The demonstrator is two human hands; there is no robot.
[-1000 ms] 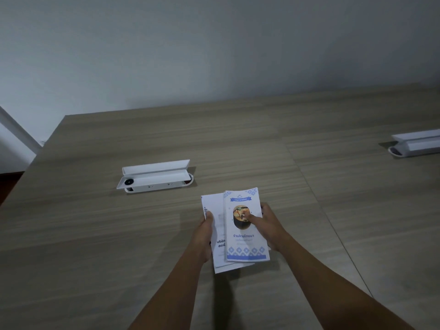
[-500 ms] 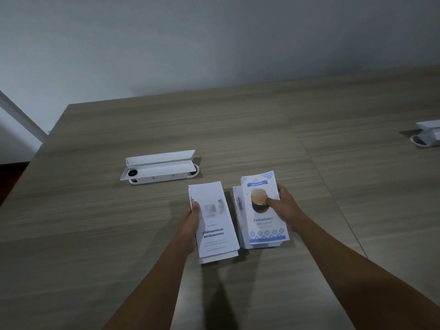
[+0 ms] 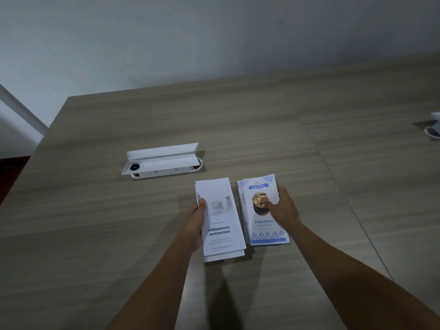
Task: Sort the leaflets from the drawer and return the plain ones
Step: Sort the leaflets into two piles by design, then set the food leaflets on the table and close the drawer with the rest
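The sorting step looks to be in hand: two piles of leaflets lie side by side on the table [image 3: 238, 129], just apart from one another. The left hand [image 3: 195, 225] is closed around the left edge of the plain leaflets [image 3: 220, 220], thumb on top near the upper corner and the other fingers hidden underneath, so the pile seems held slightly off the wood, though I cannot tell for certain. The right hand [image 3: 283, 208] rests on the patterned leaflets [image 3: 264, 210], one finger pressed on the round food picture of the top sheet and the rest curled down the pile's right edge; this pile sits fanned a little at its left side. Beyond the left hand, further up the table, stands an open white tray-like box [image 3: 162, 160], and another white item [image 3: 434, 129] shows far to the right of the right hand. No drawer is in view. To my eye the split is about finished; next, the right hand would let go and the plain pile, squared up, would be carried to the drawer without slipping apart
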